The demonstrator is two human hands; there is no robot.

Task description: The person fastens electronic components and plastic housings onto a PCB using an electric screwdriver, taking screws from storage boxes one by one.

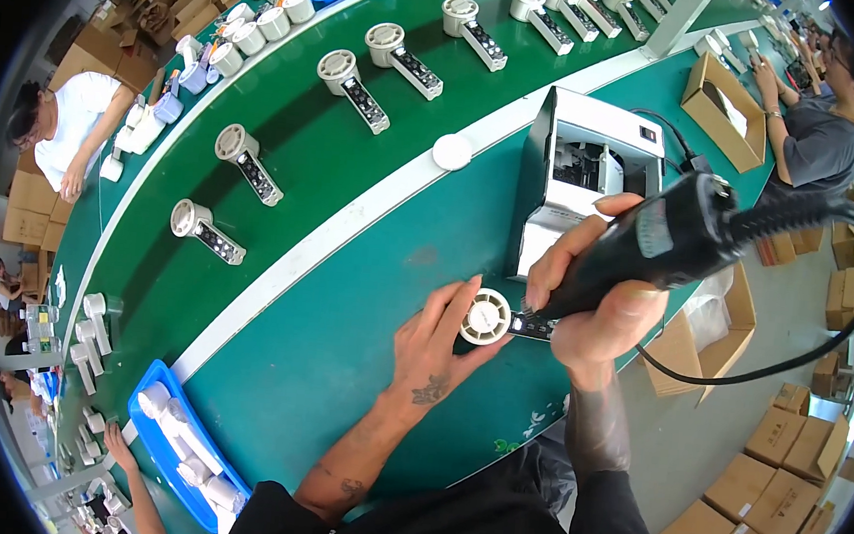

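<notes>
A pale handheld device with a round slotted head [486, 317] lies on the green bench, its handle showing a dark circuit board. My left hand [431, 343] steadies it, fingers and thumb around the round head. My right hand [603, 326] grips a black corded electric screwdriver [639, 246], held over the device's handle. The screwdriver's tip is hidden behind my fingers, so I cannot tell whether it touches the board. Just beyond my right hand stands a silver box-shaped machine [580, 129] with an open front.
Similar devices [386, 48] lie spaced along the green conveyor [288, 126] past a white rail. On that rail sits a white disc [451, 151]. A blue tray [160, 375] holds white parts at left. Cartons [708, 329] stand at right; the screwdriver's cable [848, 330] loops there. Co-workers sit around.
</notes>
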